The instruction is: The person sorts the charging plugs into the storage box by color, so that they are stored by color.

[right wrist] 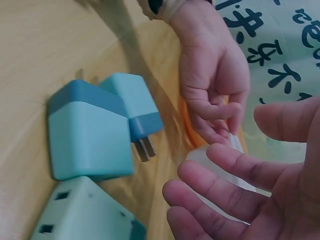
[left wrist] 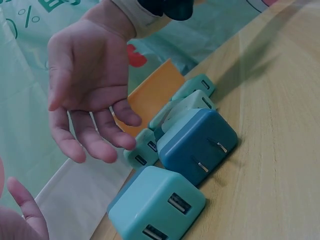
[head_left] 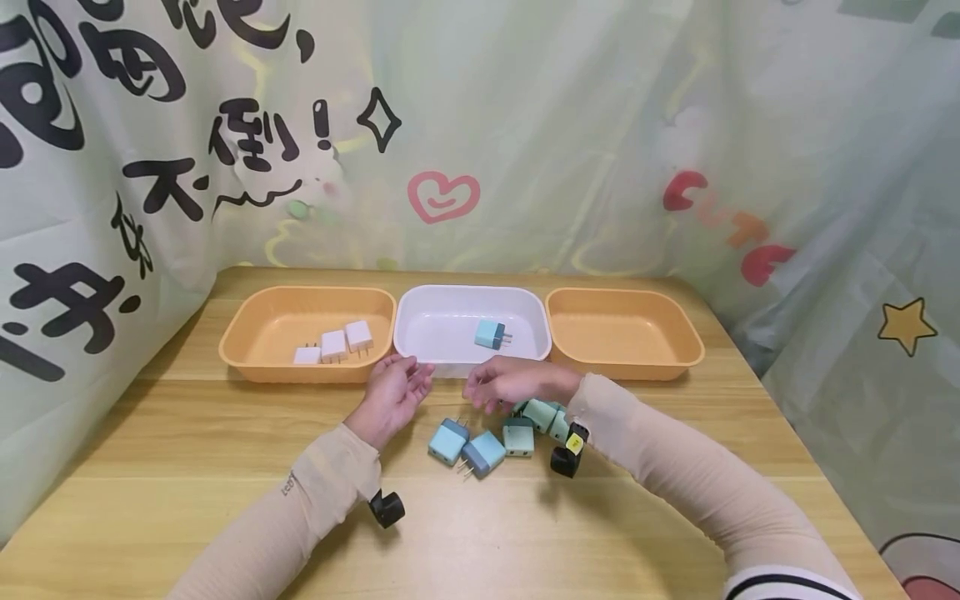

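My left hand point(head_left: 392, 395) hovers by the front right corner of the left orange tray, fingers loosely bent around nothing. At the front of the white tray is my right hand point(head_left: 517, 380), empty too; its fingers are spread and relaxed in the right wrist view. Below and beside it lie two-tone blue USB charger plugs, one blue charger point(head_left: 448, 442) with another blue charger point(head_left: 483, 453) next to it. A pale green charger point(head_left: 518, 437) and several more green ones are bunched near the right wrist, partly hidden by the hand.
The white tray point(head_left: 420, 360) holds one blue charger point(head_left: 491, 333). Several white chargers point(head_left: 333, 345) sit in the left orange tray point(head_left: 255, 367). The right orange tray point(head_left: 622, 367) stands beside the white one. A printed curtain point(head_left: 525, 167) hangs behind the wooden table point(head_left: 480, 550).
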Available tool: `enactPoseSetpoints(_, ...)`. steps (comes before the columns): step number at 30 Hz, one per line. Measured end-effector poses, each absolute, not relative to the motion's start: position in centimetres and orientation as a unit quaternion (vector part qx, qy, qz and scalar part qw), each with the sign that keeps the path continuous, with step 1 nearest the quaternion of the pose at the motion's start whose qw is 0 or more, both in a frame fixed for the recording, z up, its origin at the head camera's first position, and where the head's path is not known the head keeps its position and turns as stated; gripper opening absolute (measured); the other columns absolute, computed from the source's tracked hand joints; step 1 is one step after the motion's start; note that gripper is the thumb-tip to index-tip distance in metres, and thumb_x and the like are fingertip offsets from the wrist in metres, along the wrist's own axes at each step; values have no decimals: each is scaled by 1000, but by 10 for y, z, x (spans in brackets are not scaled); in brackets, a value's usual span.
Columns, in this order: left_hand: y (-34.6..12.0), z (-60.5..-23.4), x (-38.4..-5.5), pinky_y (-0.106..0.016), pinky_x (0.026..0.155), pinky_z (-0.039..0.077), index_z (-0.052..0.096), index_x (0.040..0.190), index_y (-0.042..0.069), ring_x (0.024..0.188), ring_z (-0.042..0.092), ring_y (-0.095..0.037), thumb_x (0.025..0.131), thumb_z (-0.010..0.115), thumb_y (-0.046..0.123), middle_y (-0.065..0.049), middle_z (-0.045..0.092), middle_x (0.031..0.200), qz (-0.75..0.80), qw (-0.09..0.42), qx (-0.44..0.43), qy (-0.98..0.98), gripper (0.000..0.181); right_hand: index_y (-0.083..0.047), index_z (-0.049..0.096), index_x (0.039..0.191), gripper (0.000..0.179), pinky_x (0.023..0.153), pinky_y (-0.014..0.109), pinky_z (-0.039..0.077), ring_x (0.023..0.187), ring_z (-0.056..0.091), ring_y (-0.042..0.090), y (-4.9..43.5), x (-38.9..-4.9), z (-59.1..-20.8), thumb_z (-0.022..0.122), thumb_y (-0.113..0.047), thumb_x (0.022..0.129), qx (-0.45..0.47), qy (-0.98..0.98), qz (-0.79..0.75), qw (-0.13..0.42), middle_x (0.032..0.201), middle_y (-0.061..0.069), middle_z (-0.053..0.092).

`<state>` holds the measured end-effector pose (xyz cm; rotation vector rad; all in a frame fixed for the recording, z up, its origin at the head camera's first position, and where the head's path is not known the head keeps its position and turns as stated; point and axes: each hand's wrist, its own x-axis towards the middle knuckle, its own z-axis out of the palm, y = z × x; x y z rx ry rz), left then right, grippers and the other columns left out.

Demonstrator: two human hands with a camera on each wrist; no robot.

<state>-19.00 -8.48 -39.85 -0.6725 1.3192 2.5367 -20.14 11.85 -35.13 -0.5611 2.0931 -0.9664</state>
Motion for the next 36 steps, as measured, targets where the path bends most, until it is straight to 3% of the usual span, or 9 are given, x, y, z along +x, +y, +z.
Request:
enactPoseSetpoints(7,-84,-398,-191,-17,69,50,28,129,6,90,54,-15,101,43,4,-9,42,110,859,103,-232,446,31,-1,62,114,26,73,36,56,89,60,25,116,-196,-359,59,-19,95,-253,827,-336,373,101,11,65)
enactPoseSetpoints(14,-85,-401,-191,-16,69,51,28,131,7,91,54,-15,102,43,5,-10,42,114,859,106,-237,441,33,-7,65,107,22,65,31,55,87,62,16,111,-190,-365,70,-10,86,-258,840,-291,380,98,0,67)
enactPoseSetpoints(24,-84,-400,-192,-16,69,50,29,128,6,93,53,-16,102,42,5,-10,41,113,861,110,-231,440,29,-9,64,104,35,56,27,54,88,60,17,109,-185,-369,80,0,74,-232,846,-283,388,97,2,63)
enactPoseSetpoints(32,-84,-400,-192,-16,69,49,29,129,6,96,52,-18,102,42,6,-10,41,113,864,109,-234,433,30,-12,65,96,42,82,29,51,90,58,14,110,-186,-375,87,2,63,-254,858,-254,367,94,-1,64)
enactPoseSetpoints(36,-85,-399,-192,-16,68,49,31,123,7,94,52,-17,102,41,5,-9,41,110,866,108,-234,429,23,-13,64,95,44,87,29,49,90,58,13,109,-186,-377,88,3,62,-261,861,-242,364,93,-2,64)
